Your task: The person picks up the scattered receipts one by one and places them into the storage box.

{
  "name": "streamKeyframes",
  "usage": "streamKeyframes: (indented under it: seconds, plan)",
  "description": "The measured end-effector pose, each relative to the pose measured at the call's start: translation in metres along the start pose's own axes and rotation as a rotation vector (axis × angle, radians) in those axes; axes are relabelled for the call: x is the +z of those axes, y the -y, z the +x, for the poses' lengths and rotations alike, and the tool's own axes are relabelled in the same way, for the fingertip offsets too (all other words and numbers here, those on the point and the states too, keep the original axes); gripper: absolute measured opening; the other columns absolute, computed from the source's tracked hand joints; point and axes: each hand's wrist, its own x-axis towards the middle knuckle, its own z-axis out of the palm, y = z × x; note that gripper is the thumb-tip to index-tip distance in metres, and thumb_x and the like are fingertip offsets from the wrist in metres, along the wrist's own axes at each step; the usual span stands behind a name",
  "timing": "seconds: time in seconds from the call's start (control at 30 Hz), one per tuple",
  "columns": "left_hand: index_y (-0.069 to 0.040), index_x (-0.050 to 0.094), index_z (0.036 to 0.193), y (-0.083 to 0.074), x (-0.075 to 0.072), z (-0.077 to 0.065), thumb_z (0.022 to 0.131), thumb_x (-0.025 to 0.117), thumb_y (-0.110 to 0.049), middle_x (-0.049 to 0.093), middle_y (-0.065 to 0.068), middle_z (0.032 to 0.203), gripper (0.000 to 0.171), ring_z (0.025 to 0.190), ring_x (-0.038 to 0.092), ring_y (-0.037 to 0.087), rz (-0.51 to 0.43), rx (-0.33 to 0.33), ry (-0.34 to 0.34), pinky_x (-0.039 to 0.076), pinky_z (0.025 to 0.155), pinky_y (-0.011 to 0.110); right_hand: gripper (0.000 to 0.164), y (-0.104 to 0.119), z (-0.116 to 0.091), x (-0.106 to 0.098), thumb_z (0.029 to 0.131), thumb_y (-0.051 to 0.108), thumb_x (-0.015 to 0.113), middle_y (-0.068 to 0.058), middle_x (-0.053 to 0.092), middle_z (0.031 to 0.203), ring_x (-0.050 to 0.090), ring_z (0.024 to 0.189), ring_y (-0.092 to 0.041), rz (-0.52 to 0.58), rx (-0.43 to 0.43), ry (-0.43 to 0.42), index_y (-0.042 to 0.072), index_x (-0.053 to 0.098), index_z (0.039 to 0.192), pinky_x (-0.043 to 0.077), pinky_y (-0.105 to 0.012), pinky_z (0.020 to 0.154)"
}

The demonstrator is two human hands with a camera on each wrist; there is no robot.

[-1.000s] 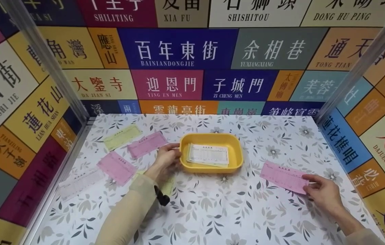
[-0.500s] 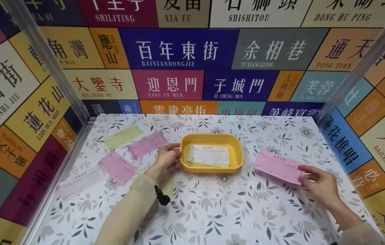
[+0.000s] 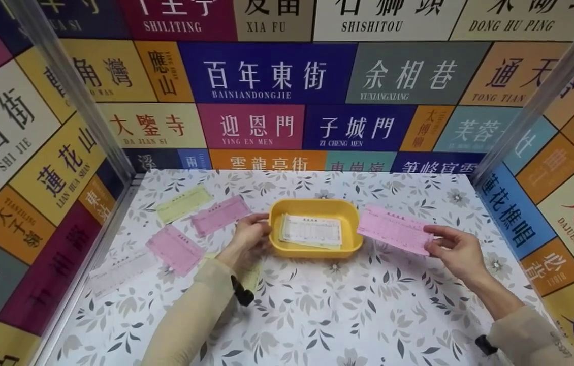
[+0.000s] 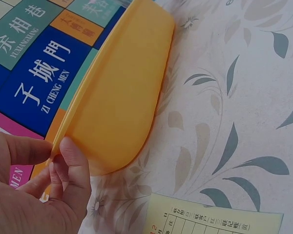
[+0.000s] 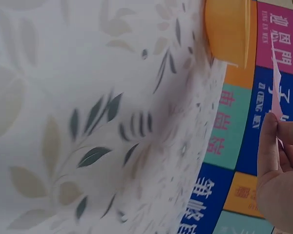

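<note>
A yellow plastic basin (image 3: 315,252) stands mid-table with a small stack of white and pale-green slips (image 3: 312,231) inside. At its left rim my left hand (image 3: 249,236) pinches the edge between thumb and fingers, as the left wrist view of the basin (image 4: 122,87) also shows. My right hand (image 3: 454,249) pinches the right end of a pink printed slip (image 3: 393,229). That slip is held above the table, its left end just beside the basin's right rim. In the right wrist view the slip (image 5: 276,92) appears edge-on.
Left of the basin lie a yellow-green slip (image 3: 184,204), two pink slips, the nearer one (image 3: 175,250) turned askew, and a white slip (image 3: 122,272). Another yellow-green slip (image 3: 251,277) is partly under my left forearm. Printed panels wall the table on three sides.
My right hand has lifted the pink slip and carried it left and away from me, up to the basin's right side. My left hand stays on the rim.
</note>
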Motion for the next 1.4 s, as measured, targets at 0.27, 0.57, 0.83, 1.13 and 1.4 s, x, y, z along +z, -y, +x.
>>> streamKeyframes:
  seconds: [0.27,0.57,0.83,1.13,1.4]
  plan:
    - [-0.004,0.062,0.153,0.002,-0.001,0.002,0.089,0.061,0.008,0.072,0.027,0.142,0.065,0.062,0.053,0.011,0.041,0.000,-0.014,0.046,0.059,0.027,0.048,0.028,0.020,0.039,0.096,-0.012,0.075,-0.037,0.075,0.129,0.076,0.091,0.001,0.034,-0.040,0.098,-0.012,0.068,0.143,0.067,-0.019,0.077]
    - [-0.006,0.061,0.155,0.001,-0.001,0.001,0.090,0.062,0.007,0.070,0.028,0.143,0.066,0.062,0.054,0.011,0.013,-0.020,-0.011,0.048,0.059,0.028,0.048,0.046,0.044,0.083,0.094,-0.012,0.074,-0.035,0.077,0.126,0.075,0.090,-0.004,-0.008,-0.035,0.200,-0.008,0.071,0.142,0.065,-0.017,0.077]
    - [-0.007,0.062,0.155,0.000,0.000,0.000,0.095,0.062,0.007,0.069,0.026,0.143,0.062,0.063,0.055,0.012,0.016,-0.028,-0.003,0.050,0.060,0.029,0.045,0.050,0.068,0.119,0.095,-0.011,0.071,-0.032,0.077,0.132,0.075,0.091,-0.009,-0.081,-0.022,0.270,-0.007,0.073,0.140,0.066,-0.018,0.077]
    - [-0.005,0.062,0.153,-0.001,0.001,-0.001,0.092,0.060,0.009,0.074,0.024,0.130,0.063,0.060,0.052,0.011,0.017,-0.006,-0.001,0.047,0.057,0.027,0.047,0.058,0.088,0.151,0.092,-0.011,0.070,-0.026,0.080,0.125,0.073,0.090,-0.014,-0.167,0.011,0.310,-0.003,0.076,0.137,0.065,-0.019,0.073]
    - [-0.007,0.062,0.153,-0.002,0.001,-0.001,0.092,0.060,0.007,0.071,0.027,0.142,0.063,0.062,0.053,0.011,0.011,-0.032,-0.010,0.047,0.059,0.027,0.047,0.064,0.097,0.170,0.093,-0.010,0.073,-0.022,0.080,0.121,0.072,0.094,-0.020,-0.223,0.064,0.332,0.001,0.077,0.139,0.063,-0.020,0.074]
